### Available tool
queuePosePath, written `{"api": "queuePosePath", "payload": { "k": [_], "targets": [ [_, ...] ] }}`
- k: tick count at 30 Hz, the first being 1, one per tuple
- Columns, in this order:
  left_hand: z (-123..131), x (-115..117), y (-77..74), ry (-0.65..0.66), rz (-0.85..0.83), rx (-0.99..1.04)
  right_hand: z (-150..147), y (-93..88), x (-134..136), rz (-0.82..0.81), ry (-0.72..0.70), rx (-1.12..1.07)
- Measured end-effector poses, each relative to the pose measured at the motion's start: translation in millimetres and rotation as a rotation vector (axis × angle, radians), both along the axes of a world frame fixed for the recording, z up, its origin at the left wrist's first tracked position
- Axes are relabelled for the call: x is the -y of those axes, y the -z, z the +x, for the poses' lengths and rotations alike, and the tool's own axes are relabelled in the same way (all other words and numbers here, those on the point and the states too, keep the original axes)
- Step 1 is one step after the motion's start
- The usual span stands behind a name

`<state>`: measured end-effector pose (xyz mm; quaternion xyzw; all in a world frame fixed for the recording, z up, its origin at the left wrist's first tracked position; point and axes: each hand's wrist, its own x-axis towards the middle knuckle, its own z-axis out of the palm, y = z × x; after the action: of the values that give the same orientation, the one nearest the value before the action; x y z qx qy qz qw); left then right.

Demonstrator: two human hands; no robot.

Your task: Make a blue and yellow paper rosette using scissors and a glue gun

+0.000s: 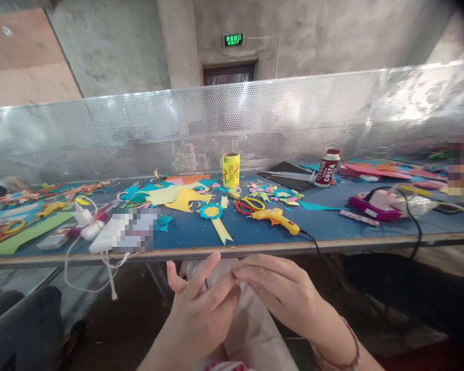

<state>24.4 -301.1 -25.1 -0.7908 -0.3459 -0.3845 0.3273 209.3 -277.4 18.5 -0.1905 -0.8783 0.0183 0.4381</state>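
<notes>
Above my lap, just in front of the table edge, my two hands meet at the fingertips. My left hand (pixel 203 312) has two fingers raised and spread. Its other fingers reach toward my right hand (pixel 288 288), whose fingers are pressed together against them. Whatever lies between the touching fingertips, if anything, is hidden. Nearest on the table is a blue and yellow paper rosette (pixel 211 211) with ribbon tails. Right of it lies a yellow hot glue gun (pixel 278 220), beside scissors (pixel 251 205) with red and yellow handles.
Yellow paper scraps (pixel 187 200) and a yellow roll (pixel 231 172) stand behind the rosette. A Costa bottle (pixel 327 169) and a purple power strip (pixel 375 207) are at right. Cables hang from a white power bank (pixel 107 233) at left. Another person's leg (pixel 27 330) shows lower left.
</notes>
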Motion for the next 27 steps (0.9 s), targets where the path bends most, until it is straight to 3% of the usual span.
{"api": "queuePosePath", "payload": {
  "k": [3, 15, 27],
  "targets": [
    [3.0, -0.8, -5.6, 0.100, 0.023, 0.070, -2.4, 1.0, -0.1, 0.008, 0.018, -0.011],
    [0.6, 0.8, -2.4, 0.093, -0.025, 0.061, -11.3, 3.6, 1.7, -0.081, 0.044, -0.135],
    [-1.0, 1.0, -2.9, 0.103, -0.031, 0.079, -4.6, -7.9, 0.7, -0.238, -0.085, -0.089]
  ]
}}
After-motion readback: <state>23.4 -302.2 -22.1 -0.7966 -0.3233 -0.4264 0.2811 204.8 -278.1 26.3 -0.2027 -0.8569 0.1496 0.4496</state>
